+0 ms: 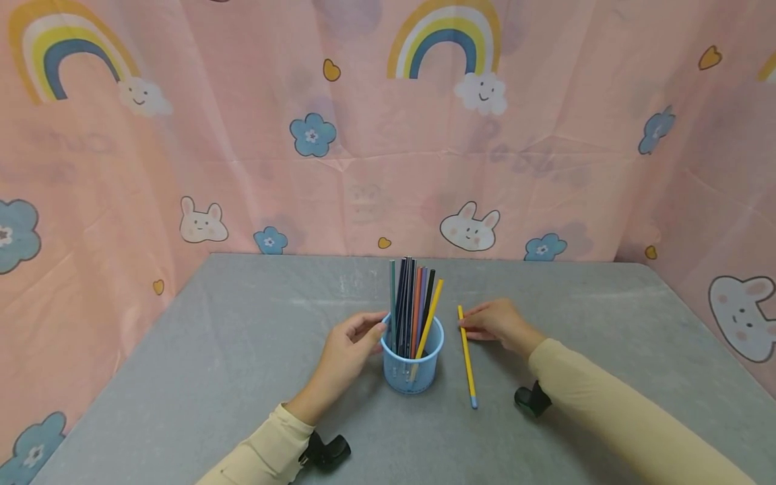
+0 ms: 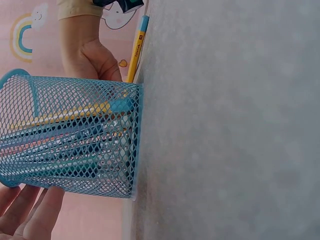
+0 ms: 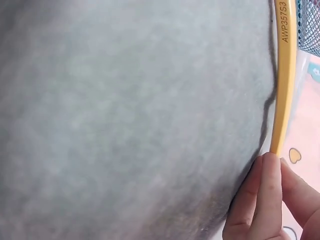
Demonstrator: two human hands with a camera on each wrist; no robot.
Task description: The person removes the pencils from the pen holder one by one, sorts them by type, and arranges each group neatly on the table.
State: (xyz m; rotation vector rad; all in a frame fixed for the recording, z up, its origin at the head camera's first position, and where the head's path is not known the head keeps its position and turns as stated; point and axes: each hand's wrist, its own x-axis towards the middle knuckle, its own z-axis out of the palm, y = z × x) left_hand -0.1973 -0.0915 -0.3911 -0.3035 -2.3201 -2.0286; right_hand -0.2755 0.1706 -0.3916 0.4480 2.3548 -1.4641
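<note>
A light blue mesh pencil cup point(image 1: 412, 374) stands upright on the table, holding several pencils point(image 1: 405, 303) in dark, green, orange, purple and yellow. My left hand point(image 1: 342, 353) is at the cup's left side, with fingers point(image 2: 46, 212) against the wall near the rim. Just right of the cup, my right hand point(image 1: 500, 325) pinches a yellow pencil point(image 1: 467, 360) near its upper end. This pencil has a blue tip pointing toward me, and the right wrist view shows lettering on its side. It is outside the cup, apart from it.
The grey table point(image 1: 212, 377) spreads around both hands. A pink cloth point(image 1: 376, 182) printed with rainbows, rabbits and flowers hangs behind it and along both sides. Each sleeved forearm carries a black wrist device point(image 1: 327, 453) close above the tabletop.
</note>
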